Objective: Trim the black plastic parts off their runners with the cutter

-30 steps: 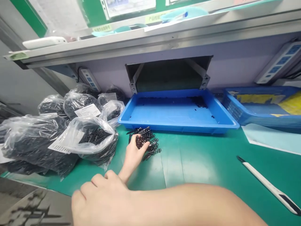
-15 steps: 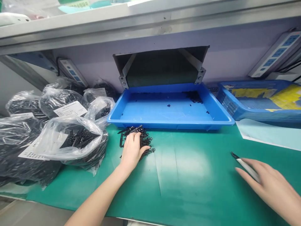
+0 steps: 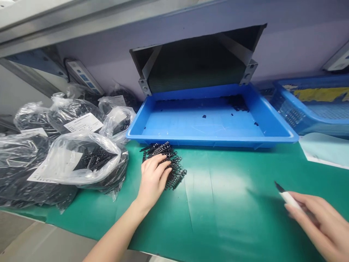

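Note:
On the green work surface [image 3: 231, 218] lies a pile of black plastic parts [image 3: 176, 168], toothed strips with small rings. My left hand [image 3: 154, 176] is over the pile's near left side, its thumb and fingers drawn together on black pieces; exactly which piece they pinch is partly hidden. Over the right side of the surface, my right hand [image 3: 317, 218] is closed around a slim knife [image 3: 290, 199] with a white handle and a dark pointed tip. The tip points away and to the left, apart from the pile.
Behind the pile stands a blue tray [image 3: 218, 140] with a few black bits, below a conveyor opening [image 3: 196, 65]. Clear bags of black parts [image 3: 92, 156] crowd the left, the front one open-mouthed. At right are a blue basket [image 3: 313, 112] and a pale sheet [image 3: 327, 149].
My left hand's thumb has drawn in toward its fingers, and strips at the pile's near right edge have shifted. My right hand still holds the knife. The camera view has tilted and moved closer.

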Demonstrator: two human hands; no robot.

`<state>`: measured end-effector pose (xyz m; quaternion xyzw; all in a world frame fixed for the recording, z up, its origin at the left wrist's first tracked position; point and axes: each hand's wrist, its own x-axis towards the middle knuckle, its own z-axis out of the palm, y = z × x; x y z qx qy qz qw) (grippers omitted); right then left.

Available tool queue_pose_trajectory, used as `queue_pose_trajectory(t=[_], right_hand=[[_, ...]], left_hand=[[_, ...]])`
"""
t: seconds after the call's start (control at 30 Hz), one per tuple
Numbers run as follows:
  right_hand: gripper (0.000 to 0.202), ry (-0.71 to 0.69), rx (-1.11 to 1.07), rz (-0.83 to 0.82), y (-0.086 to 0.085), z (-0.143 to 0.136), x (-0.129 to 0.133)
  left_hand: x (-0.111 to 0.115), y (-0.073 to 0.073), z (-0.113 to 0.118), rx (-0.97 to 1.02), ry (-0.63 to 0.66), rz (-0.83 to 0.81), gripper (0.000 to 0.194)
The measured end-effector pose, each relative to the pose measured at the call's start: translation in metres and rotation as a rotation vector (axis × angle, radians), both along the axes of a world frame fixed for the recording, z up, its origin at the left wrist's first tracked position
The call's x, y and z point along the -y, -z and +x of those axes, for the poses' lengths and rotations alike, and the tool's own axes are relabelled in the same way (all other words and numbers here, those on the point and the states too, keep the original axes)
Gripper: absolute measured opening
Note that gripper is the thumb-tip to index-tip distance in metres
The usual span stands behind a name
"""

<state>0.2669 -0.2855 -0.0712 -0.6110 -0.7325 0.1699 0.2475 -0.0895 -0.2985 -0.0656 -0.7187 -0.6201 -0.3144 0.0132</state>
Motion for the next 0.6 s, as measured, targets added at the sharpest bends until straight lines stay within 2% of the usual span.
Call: queue_pose_trajectory(t=[0.07,0.13,0.2,0.27,0.33,0.4,0.6], right_hand=[[0.028,-0.144,-0.157,-0.073,-0.010,-0.030,0.011],[0.019,-0.242,-0.251,-0.235,-0.019,-0.062,0.022],[0.018,-0.300,-0.352,-0.260,-0.024,-0.090,0.031],[0.021,-0.323,-0.370,-0.316,-0.026,-0.109,0.036],[0.027,-0.377,-0.355,-0.362,-0.025,-0.119,0.038],[0.032,-0.457,-0.324,-0.385,-0.023,-0.122,0.039],[0.041,-0.591,-0.103,-0.385,-0.012,-0.123,0.042]], left_hand=[[0.012,-0.007,0.013,0.252,0.056,-0.144,0.014],[0.027,-0.011,0.029,0.655,0.115,-0.505,0.017],[0.041,-0.011,0.045,1.102,0.141,-0.894,0.024],[0.051,-0.009,0.056,1.487,0.125,-1.097,0.025],[0.056,-0.007,0.061,1.748,0.106,-1.135,0.022],[0.058,-0.005,0.061,1.869,0.111,-1.129,0.018],[0.061,-0.001,0.061,1.870,0.158,-1.097,0.019]])
